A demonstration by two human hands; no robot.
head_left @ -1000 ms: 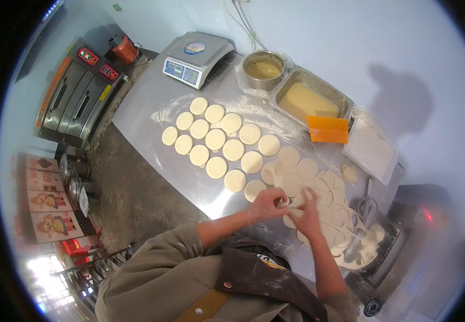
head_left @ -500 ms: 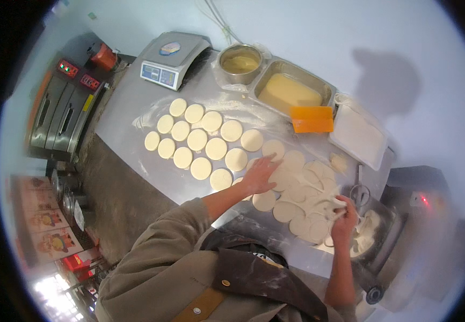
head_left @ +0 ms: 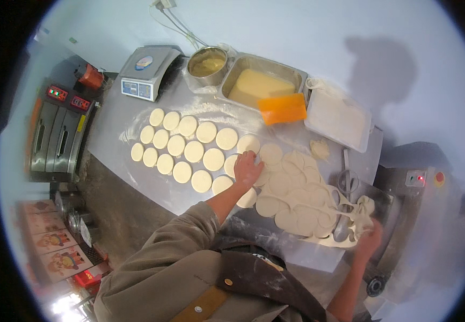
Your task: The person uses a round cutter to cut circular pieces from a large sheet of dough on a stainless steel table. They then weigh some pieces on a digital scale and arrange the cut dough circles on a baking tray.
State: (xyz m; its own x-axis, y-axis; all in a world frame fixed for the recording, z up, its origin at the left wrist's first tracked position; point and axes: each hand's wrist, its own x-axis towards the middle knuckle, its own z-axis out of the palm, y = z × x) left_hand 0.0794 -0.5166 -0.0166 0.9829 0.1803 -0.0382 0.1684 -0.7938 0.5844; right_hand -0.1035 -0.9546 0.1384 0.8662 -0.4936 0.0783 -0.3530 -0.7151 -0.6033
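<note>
My left hand (head_left: 248, 170) lies over the rounds in the middle of the table, fingers slightly bent, touching the dough there. Rows of pale, flat dough rounds (head_left: 194, 151) spread away to its left. To its right, cut rounds (head_left: 297, 185) lie close together and overlapping, with thin strips of leftover dough among them. At the table's right end my right hand (head_left: 369, 240), a little blurred, is closed on a bunch of dough scraps (head_left: 362, 216). The scraps still trail strips back toward the cut sheet.
Along the wall stand a digital scale (head_left: 149, 72), a round metal bowl (head_left: 207, 64) and a metal pan (head_left: 300, 79) of yellow filling with an orange scraper (head_left: 282, 109). A white tray (head_left: 340, 117) and a ring-shaped tool (head_left: 348, 181) lie right of these. A machine (head_left: 412, 209) adjoins the table.
My right hand has pulled the dough scraps rightward, off part of the cut sheet. My left hand has shifted left, its fingers less spread. The whole view has swung slightly.
</note>
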